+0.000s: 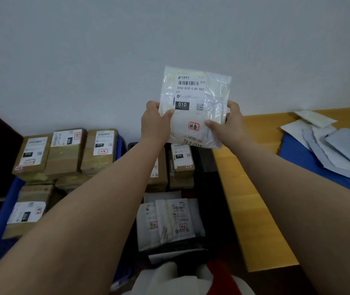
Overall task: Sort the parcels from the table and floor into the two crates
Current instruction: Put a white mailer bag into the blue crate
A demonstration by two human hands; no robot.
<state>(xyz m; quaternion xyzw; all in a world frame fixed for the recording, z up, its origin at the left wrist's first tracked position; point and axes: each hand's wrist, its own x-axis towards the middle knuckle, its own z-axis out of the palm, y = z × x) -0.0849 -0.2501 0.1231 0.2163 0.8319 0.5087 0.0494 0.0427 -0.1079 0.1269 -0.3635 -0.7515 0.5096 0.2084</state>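
Gripping the parcel [193, 107] with left hand [155, 122] and right hand [229, 124], we hide boxes [181, 160] at 6 o'clock.

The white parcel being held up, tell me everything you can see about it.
The white parcel is a flat, soft, glossy plastic mailer, crinkled, held upright in front of the pale wall. Its printed label faces the camera: a barcode, "010-010 L30-551", a black box reading "010", a QR code and a red stamp. The left hand and right hand grip its lower side edges, thumbs on the front. Nothing else touches it.
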